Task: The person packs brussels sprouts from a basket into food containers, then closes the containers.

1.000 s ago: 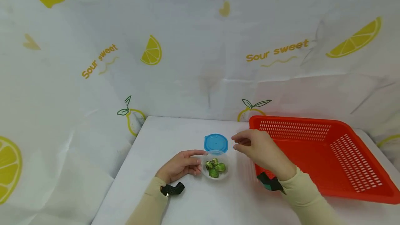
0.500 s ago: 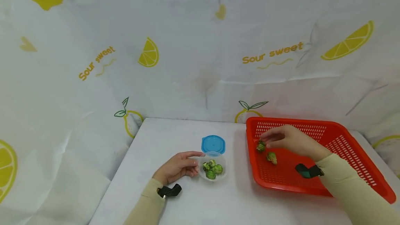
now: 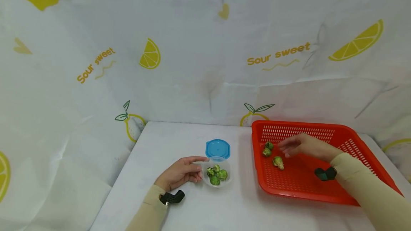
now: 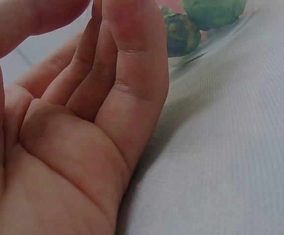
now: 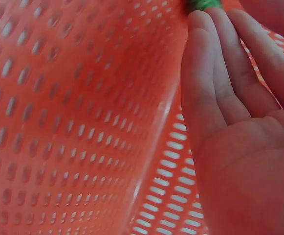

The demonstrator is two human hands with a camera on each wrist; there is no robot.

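My left hand (image 3: pixel 179 173) holds the left rim of a clear round bowl (image 3: pixel 228 179), which stands on the white table with several Brussels sprouts (image 3: pixel 214 180) in it. In the left wrist view, sprouts (image 4: pixel 214 12) show beyond the fingers of my left hand (image 4: pixel 90 132). My right hand (image 3: pixel 308 147) is over the red basket (image 3: pixel 308 197), fingers relaxed and nothing between them. Left of its fingertips, three sprouts (image 3: pixel 277 162) lie in the basket. A green sprout (image 5: pixel 205 4) appears past the fingertips of my right hand (image 5: pixel 244 117) in the right wrist view.
A blue lid (image 3: pixel 218 148) lies flat just behind the bowl. The basket takes up the right side of the white table (image 3: pixel 173 138), its left wall a short way from the bowl. A lemon-print cloth (image 3: pixel 192 92) hangs behind.
My right hand has gone from beside the lid to over the basket, then slightly right, away from the sprouts. Three sprouts now show in the basket. My left hand stays at the bowl.
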